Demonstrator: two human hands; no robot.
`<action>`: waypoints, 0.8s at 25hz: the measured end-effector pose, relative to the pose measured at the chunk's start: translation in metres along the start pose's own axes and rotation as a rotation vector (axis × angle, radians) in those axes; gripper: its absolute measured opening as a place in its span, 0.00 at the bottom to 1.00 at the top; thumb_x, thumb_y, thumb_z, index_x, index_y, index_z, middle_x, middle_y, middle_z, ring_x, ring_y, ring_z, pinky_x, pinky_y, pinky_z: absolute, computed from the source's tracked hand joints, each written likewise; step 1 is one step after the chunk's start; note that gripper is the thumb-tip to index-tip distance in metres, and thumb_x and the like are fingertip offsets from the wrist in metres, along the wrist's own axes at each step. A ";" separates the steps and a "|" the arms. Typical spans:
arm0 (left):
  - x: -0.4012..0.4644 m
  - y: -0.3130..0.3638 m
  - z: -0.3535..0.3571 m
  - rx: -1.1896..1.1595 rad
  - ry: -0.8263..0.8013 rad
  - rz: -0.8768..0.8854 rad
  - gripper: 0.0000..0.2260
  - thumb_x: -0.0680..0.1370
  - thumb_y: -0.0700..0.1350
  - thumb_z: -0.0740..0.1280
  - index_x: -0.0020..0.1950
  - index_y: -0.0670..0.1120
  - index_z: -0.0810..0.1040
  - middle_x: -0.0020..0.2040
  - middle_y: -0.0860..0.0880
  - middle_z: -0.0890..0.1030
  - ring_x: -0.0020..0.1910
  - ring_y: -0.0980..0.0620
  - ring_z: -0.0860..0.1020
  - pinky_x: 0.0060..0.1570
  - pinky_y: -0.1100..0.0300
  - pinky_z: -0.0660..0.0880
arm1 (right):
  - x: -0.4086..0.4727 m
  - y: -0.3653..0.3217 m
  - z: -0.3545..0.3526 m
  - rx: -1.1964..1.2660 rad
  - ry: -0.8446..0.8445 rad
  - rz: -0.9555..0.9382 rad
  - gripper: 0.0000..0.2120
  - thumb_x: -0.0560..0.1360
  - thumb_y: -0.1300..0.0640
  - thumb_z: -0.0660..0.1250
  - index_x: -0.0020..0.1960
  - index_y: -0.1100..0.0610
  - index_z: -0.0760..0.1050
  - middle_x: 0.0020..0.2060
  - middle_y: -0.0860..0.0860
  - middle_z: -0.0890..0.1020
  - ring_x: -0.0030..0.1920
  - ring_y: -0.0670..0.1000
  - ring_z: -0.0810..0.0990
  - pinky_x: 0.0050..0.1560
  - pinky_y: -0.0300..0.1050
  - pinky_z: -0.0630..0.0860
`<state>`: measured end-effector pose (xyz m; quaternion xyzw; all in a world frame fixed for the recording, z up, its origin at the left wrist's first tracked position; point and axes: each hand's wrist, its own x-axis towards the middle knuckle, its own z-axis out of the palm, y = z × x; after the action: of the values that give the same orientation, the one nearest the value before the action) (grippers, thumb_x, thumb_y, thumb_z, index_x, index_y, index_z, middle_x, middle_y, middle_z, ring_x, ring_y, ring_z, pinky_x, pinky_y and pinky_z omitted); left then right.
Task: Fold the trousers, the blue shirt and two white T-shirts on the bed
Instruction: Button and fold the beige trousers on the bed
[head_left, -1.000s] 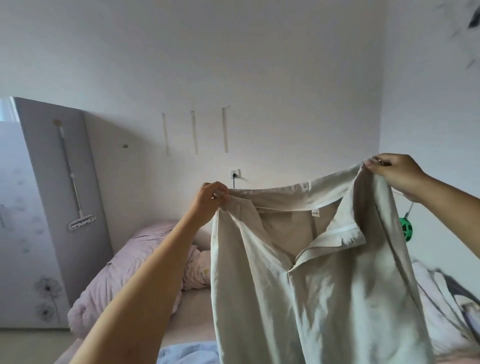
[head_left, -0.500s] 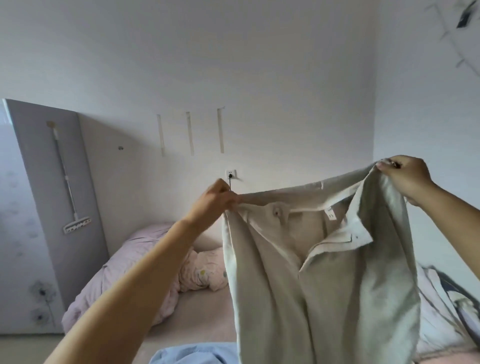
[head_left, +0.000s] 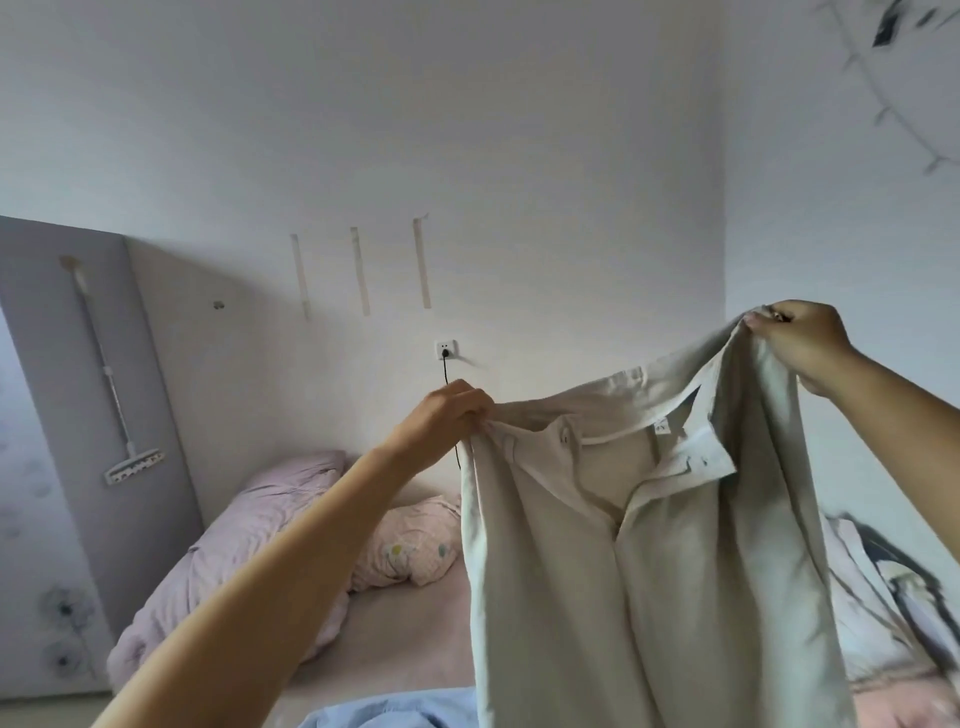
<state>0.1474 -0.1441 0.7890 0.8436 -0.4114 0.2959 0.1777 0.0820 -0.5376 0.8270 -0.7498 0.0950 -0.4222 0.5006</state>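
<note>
Pale grey-beige trousers (head_left: 644, 582) hang in the air in front of me, waistband up and fly open. My left hand (head_left: 447, 421) pinches the waistband at its left end. My right hand (head_left: 800, 338) grips the waistband's right end, held higher than the left. The legs drop out of view at the bottom edge. A bit of the blue shirt (head_left: 395, 714) shows on the bed (head_left: 410, 629) at the bottom, left of the trousers. No white T-shirts can be seen.
A crumpled pink duvet (head_left: 228, 561) and a patterned pillow (head_left: 410, 545) lie at the bed's far left. A dark-patterned cloth (head_left: 883, 597) lies on the right. A wall socket with a black cable (head_left: 447, 351) is behind. A grey wardrobe (head_left: 67, 415) stands left.
The held trousers have shifted right in view and my right hand has risen slightly. More of the pillow and blue shirt shows at the left.
</note>
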 end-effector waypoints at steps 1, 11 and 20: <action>0.003 -0.004 -0.002 -0.059 0.043 -0.056 0.07 0.72 0.31 0.66 0.46 0.40 0.80 0.44 0.45 0.77 0.42 0.50 0.75 0.42 0.76 0.66 | 0.001 -0.002 -0.004 0.025 -0.003 0.001 0.10 0.76 0.59 0.66 0.36 0.55 0.73 0.34 0.48 0.74 0.40 0.48 0.73 0.34 0.31 0.68; 0.020 -0.013 -0.008 -0.050 0.053 -0.231 0.03 0.71 0.34 0.68 0.41 0.42 0.77 0.40 0.49 0.75 0.41 0.48 0.74 0.39 0.63 0.66 | -0.013 -0.006 0.003 -0.295 -0.078 -0.155 0.15 0.78 0.58 0.61 0.34 0.61 0.68 0.32 0.56 0.71 0.39 0.55 0.70 0.39 0.47 0.62; 0.024 0.000 -0.048 -0.348 0.291 -0.353 0.08 0.69 0.44 0.74 0.41 0.55 0.77 0.34 0.52 0.77 0.33 0.55 0.72 0.35 0.62 0.70 | -0.010 -0.033 -0.009 -0.120 0.086 -0.200 0.14 0.76 0.55 0.63 0.36 0.63 0.70 0.31 0.57 0.72 0.35 0.53 0.71 0.35 0.46 0.64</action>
<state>0.1423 -0.1319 0.8406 0.8077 -0.2728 0.3032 0.4258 0.0605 -0.5222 0.8503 -0.7653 0.0661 -0.4954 0.4057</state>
